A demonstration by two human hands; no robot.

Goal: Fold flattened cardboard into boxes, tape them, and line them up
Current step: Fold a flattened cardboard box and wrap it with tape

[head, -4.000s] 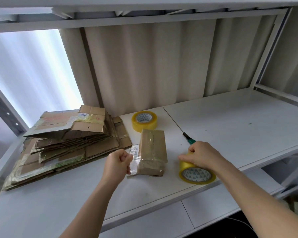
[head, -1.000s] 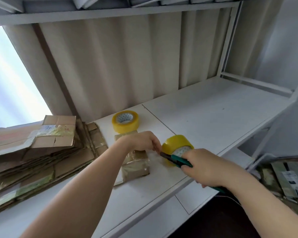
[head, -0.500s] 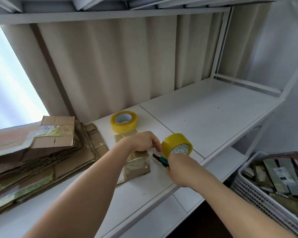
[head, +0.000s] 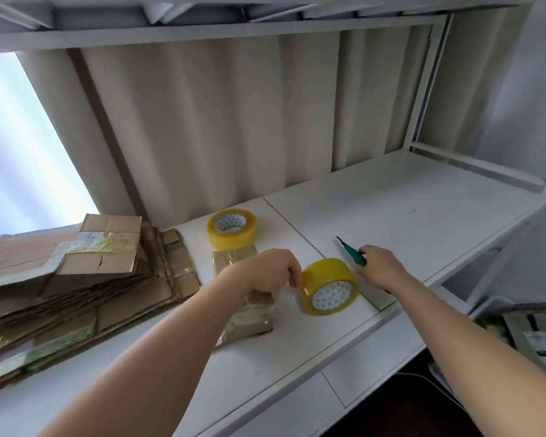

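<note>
Pinching the tape end at the near yellow tape roll (head: 330,287), the left hand (head: 265,269) probably kept it from resticking. Its grip was narrow above the taped cardboard box (head: 245,305) mid-desk (head: 407,222). The right hand (head: 380,268) gripped a green-handled cutter (head: 352,255), blade pointing away, seemingly putting it down. That box looked small, wrinkled, glossy with tape; flattened cardboard (head: 76,279) lay stacked left.

2 yellow tape rolls, one lying flat at the back (head: 231,228), one tilted near the front edge (head: 330,287), 1 taped cardboard box (head: 245,298), 1 stack of flattened cardboard (head: 76,279), sheet count unclear, 1 green-handled cutter (head: 352,255), 2 hands, left (head: 265,269), right (head: 380,263)
</note>
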